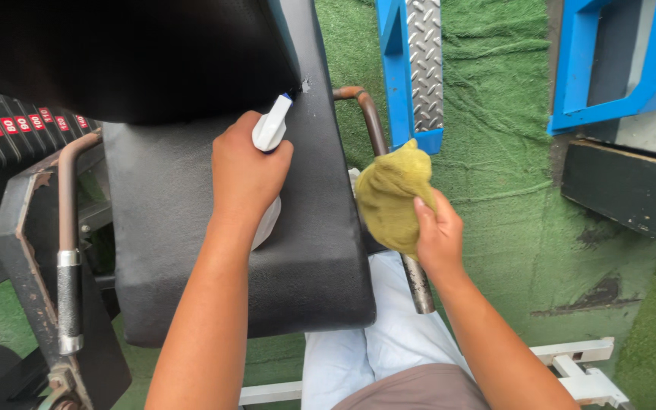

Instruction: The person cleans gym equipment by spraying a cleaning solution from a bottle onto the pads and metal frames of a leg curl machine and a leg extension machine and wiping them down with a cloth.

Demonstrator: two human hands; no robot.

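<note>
My left hand (246,173) grips a white spray bottle (269,130) with a blue nozzle tip, held over the black padded seat (305,250) of a gym machine, nozzle aimed toward the black backrest (130,53). My right hand (438,231) holds a crumpled yellow-green cloth (390,196) just off the seat's right edge, above a rusty metal handle bar (370,121). The bottle's body is mostly hidden behind my left hand.
A weight stack with red number tags (9,125) sits at left beside a brown metal handle (66,228). Blue steel frames (404,76) (609,68) stand on green artificial turf (495,190). A white frame (578,364) lies lower right.
</note>
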